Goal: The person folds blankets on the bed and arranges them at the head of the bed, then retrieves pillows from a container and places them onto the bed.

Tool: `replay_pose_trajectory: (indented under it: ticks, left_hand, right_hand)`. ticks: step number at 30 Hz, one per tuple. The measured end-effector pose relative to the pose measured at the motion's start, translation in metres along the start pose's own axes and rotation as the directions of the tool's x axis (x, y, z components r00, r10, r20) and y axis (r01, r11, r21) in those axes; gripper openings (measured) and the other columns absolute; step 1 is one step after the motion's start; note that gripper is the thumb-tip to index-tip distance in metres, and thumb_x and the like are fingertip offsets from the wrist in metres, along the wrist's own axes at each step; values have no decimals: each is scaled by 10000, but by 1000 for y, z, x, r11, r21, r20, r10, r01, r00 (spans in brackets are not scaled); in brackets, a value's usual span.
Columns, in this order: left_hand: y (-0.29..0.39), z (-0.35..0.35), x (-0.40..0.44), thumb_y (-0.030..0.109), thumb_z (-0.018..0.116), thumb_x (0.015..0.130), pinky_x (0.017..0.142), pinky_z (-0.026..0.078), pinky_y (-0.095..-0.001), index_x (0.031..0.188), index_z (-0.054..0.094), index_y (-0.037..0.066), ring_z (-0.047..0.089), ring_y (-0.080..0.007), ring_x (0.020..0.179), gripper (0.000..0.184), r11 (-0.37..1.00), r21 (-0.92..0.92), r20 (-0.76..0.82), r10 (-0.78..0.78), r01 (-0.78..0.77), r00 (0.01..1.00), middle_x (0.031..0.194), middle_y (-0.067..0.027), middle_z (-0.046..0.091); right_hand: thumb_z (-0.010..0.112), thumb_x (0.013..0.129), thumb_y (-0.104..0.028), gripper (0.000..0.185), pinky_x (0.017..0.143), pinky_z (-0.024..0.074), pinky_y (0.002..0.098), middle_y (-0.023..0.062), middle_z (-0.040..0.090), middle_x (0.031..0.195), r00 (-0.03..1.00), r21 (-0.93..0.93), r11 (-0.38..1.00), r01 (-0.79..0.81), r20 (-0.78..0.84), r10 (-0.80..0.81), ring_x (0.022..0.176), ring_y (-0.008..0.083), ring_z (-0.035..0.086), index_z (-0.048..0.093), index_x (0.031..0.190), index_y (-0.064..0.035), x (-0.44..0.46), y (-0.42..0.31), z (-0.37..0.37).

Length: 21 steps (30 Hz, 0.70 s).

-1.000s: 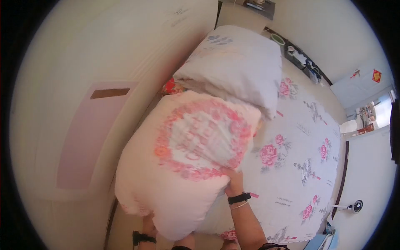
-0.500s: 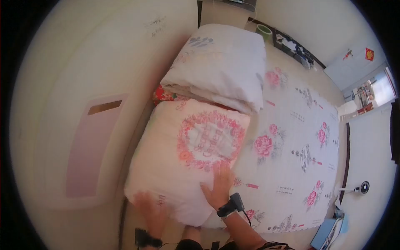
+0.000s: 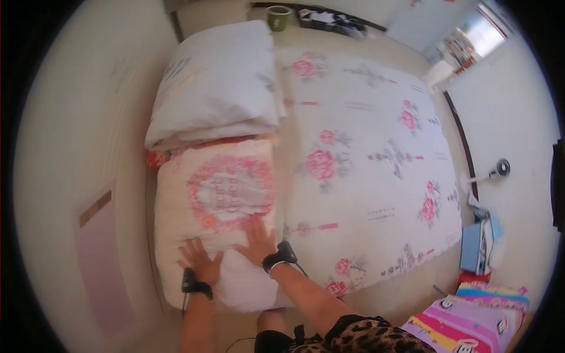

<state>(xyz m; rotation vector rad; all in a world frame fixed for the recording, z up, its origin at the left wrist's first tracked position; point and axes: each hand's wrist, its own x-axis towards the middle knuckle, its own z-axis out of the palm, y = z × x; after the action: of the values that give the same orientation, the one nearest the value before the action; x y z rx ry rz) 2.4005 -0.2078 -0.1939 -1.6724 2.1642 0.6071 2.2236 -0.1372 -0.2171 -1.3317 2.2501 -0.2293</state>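
Note:
A folded peach quilt point(image 3: 176, 217) with a pink flower wreath and printed lettering lies at the near left of the bed. My left hand point(image 3: 200, 262) rests flat on its near part, fingers spread. Just right of it, my right hand point(image 3: 258, 241) lies with spread fingers near the wreath's lower edge and the quilt's right side. Both wrists carry black straps with small devices. Beyond the peach quilt is a thick folded white quilt point(image 3: 218, 82), and a strip of red flowered cloth point(image 3: 158, 157) shows between the two.
A white bed cover point(image 3: 371, 182) with pink flowers spreads to the right. The wall point(image 3: 70, 135) runs close along the left. On the floor stand a green bin point(image 3: 279, 19), a black tray of items point(image 3: 332, 22), a blue box point(image 3: 474, 247) and colourful packages point(image 3: 471, 317). A small fan point(image 3: 501, 167) is at right.
The view has turned to the right, so the quilts sit further left in it. My left hand, blurred near the quilt's front edge before, now lies flat further up on it.

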Motion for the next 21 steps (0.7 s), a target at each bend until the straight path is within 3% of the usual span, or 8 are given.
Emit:
replay_pose_trajectory:
  ticks: [4, 6, 8, 10, 12, 14, 18, 21]
  left_hand:
    - [-18, 25, -3, 511, 491, 821, 1059, -48, -543, 1417, 50, 41, -98, -379, 1347, 878, 989, 43, -144, 145, -140, 979, 1477, -181, -17]
    - [9, 10, -38, 544, 441, 828, 1062, 86, -549, 1412, -74, 69, -100, -427, 1332, 912, 999, 17, 20, 27, -27, 999, 1471, -177, -102]
    - [25, 28, -79, 593, 461, 798, 1047, 125, -568, 1401, -39, 6, -10, -452, 1329, 979, 982, 177, 210, 32, -71, 977, 1465, -214, -49]
    - [-3, 117, -104, 666, 492, 739, 1045, 144, -564, 1387, -8, -43, 41, -456, 1325, 1083, 898, 376, 129, 193, -228, 973, 1454, -245, 13]
    - [3, 140, -155, 714, 491, 704, 1032, 176, -573, 1371, 124, -75, 85, -461, 1315, 1096, 836, 328, 244, 374, -440, 895, 1448, -242, 78]
    - [58, 122, -218, 668, 514, 735, 990, 293, -530, 1313, 283, -88, 284, -411, 1262, 979, 803, 263, 345, 439, -535, 829, 1367, -250, 305]
    - [159, 166, -284, 549, 544, 760, 961, 335, -474, 1281, 346, -47, 357, -371, 1208, 816, 748, 93, 536, 519, -658, 666, 1306, -234, 376]
    - [241, 189, -305, 461, 566, 779, 939, 366, -433, 1257, 393, -16, 411, -341, 1168, 697, 721, 15, 672, 506, -693, 541, 1259, -222, 428]
  right_hand:
    - [492, 845, -426, 710, 1053, 208, 492, 155, 248, 1425, 992, 194, 975, 109, 47, -120, 1346, 283, 168, 206, 1388, -69, -52, 38, -31]
    - [491, 848, -386, 684, 1042, 264, 423, 201, 308, 1378, 983, 423, 897, 129, 66, -173, 1293, 328, 274, 227, 1367, -28, -94, 79, -24]
    - [486, 852, -363, 623, 1013, 314, 382, 234, 356, 1331, 974, 403, 911, 89, 158, -165, 1217, 360, 370, 298, 1316, 8, -137, 133, -18]
    - [489, 850, -363, 555, 964, 361, 404, 238, 442, 1253, 976, 401, 916, -12, 204, -77, 1144, 357, 448, 388, 1248, 10, -193, 193, -15]
    - [494, 839, -379, 508, 912, 401, 410, 244, 534, 1135, 878, 331, 915, -231, 475, 50, 1059, 361, 515, 472, 1169, 7, -245, 250, -44]
    - [504, 822, -390, 481, 848, 436, 430, 234, 590, 1024, 922, 274, 934, -230, 368, 119, 976, 371, 561, 531, 1091, 8, -293, 331, -9]
    - [518, 818, -385, 478, 868, 418, 427, 228, 578, 1061, 898, 319, 852, -416, 290, 330, 1014, 365, 541, 529, 1104, -2, -412, 447, -67]
    - [545, 810, -354, 394, 749, 462, 412, 203, 622, 924, 867, 477, 739, -476, 114, 485, 849, 348, 594, 588, 992, -8, -469, 543, -60]
